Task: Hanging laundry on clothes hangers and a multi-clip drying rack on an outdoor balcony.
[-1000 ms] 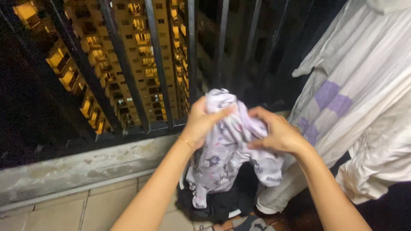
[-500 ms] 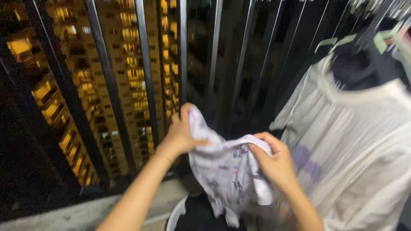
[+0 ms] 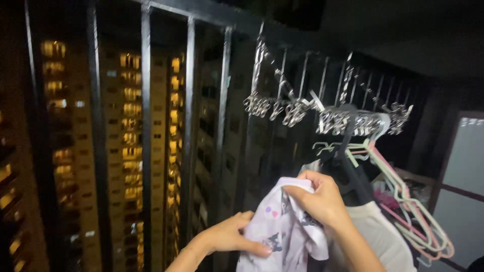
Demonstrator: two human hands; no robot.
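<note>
A: What is changing? The floor and the white shirt are dropping out of view.
B: The garment [image 3: 282, 236] is rising toward the clip rack [image 3: 327, 118]. The right hand [image 3: 317, 199] is pinching its top edge; the left hand [image 3: 229, 236] is gripping its left side.

A pale lilac garment [image 3: 282, 236] is showing dark cartoon prints and purple hearts; pink and pale green hangers [image 3: 403, 201] are hanging beside silver clips [image 3: 327, 118].
</note>
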